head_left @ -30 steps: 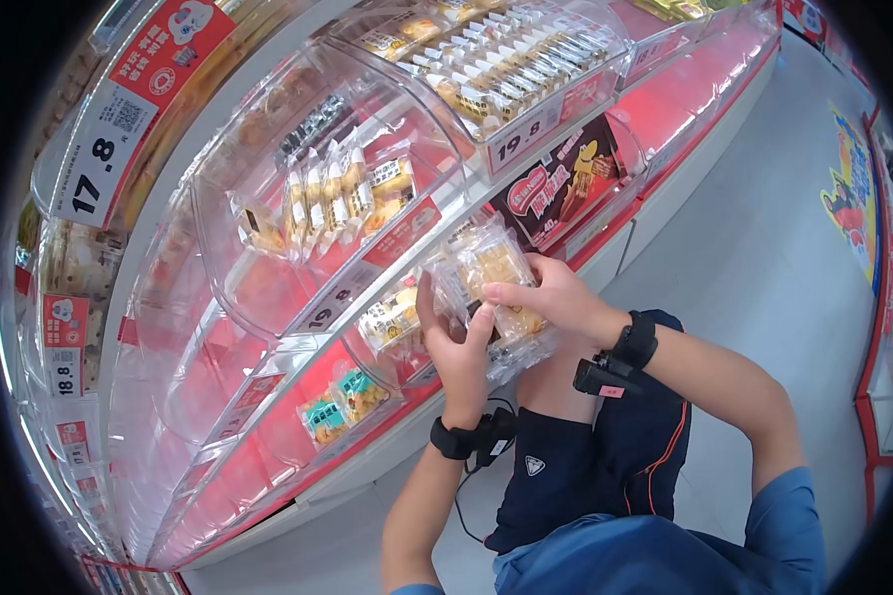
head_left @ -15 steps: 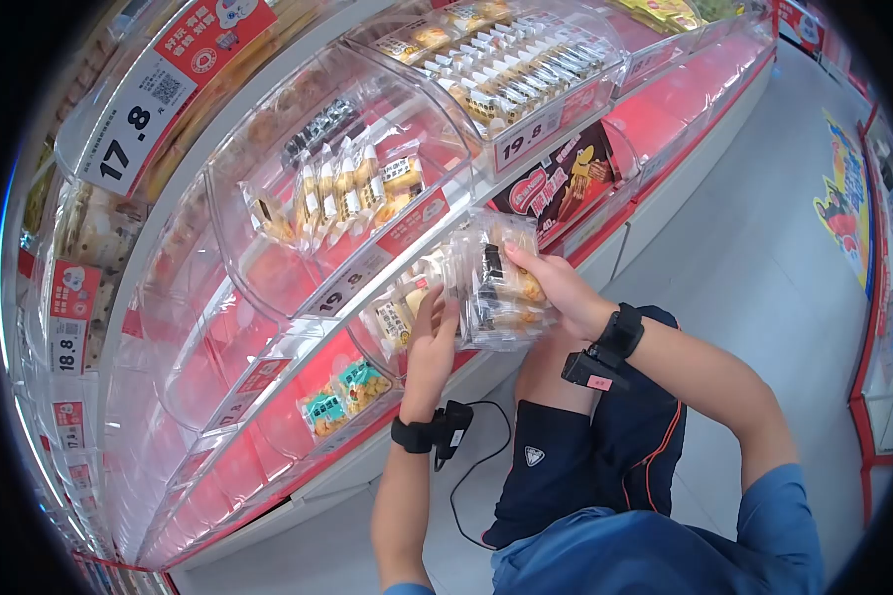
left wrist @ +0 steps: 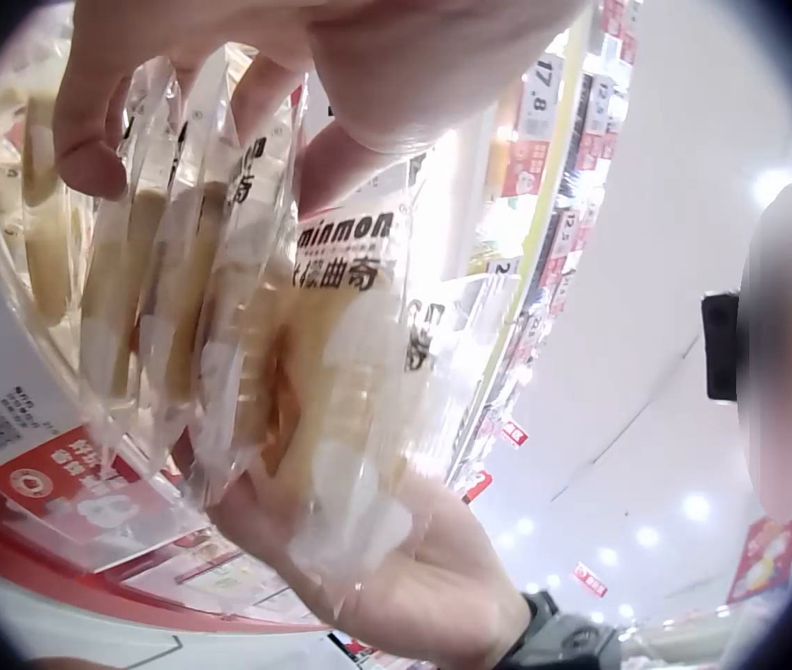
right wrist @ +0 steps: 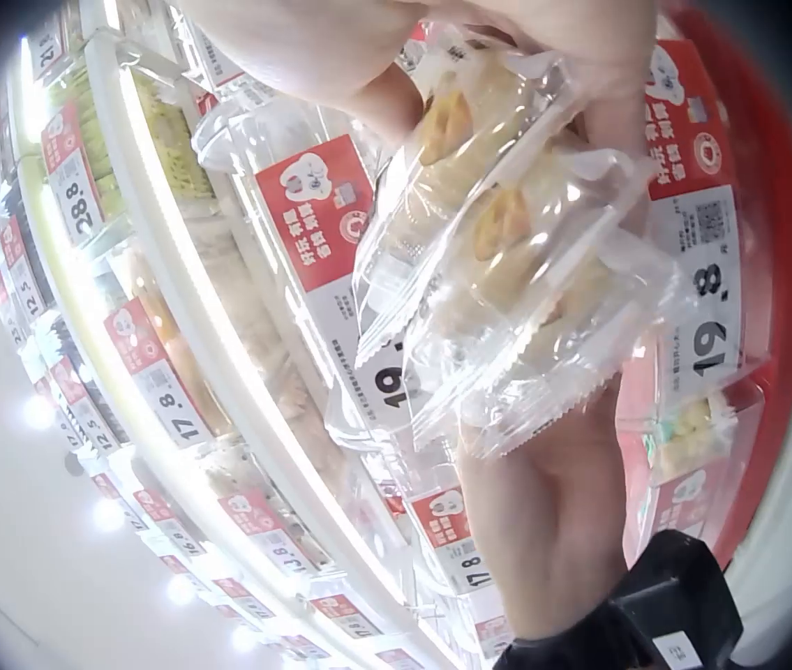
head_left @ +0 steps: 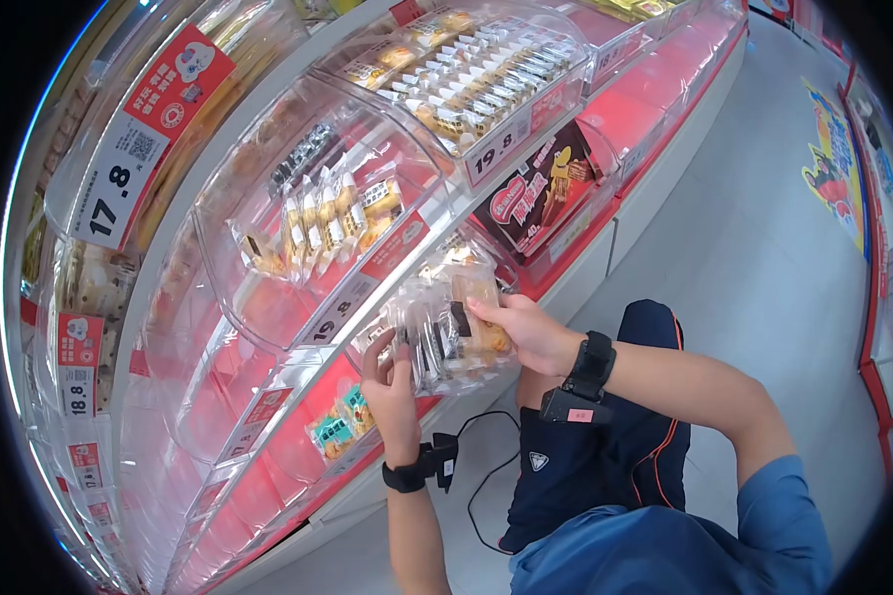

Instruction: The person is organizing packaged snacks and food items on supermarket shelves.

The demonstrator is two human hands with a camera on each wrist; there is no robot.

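Right hand (head_left: 538, 339) pinches wrapped packets (head_left: 443, 349), thumb on top; left hand (head_left: 392, 402), fingers partly curled, grips their left side.

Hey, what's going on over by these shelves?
A person is holding several clear-wrapped snacks bunched together, left hand on one side and right hand on the other, close to the lower shelf. More wrapped snacks are shelved above, and a dark box sits farther along.
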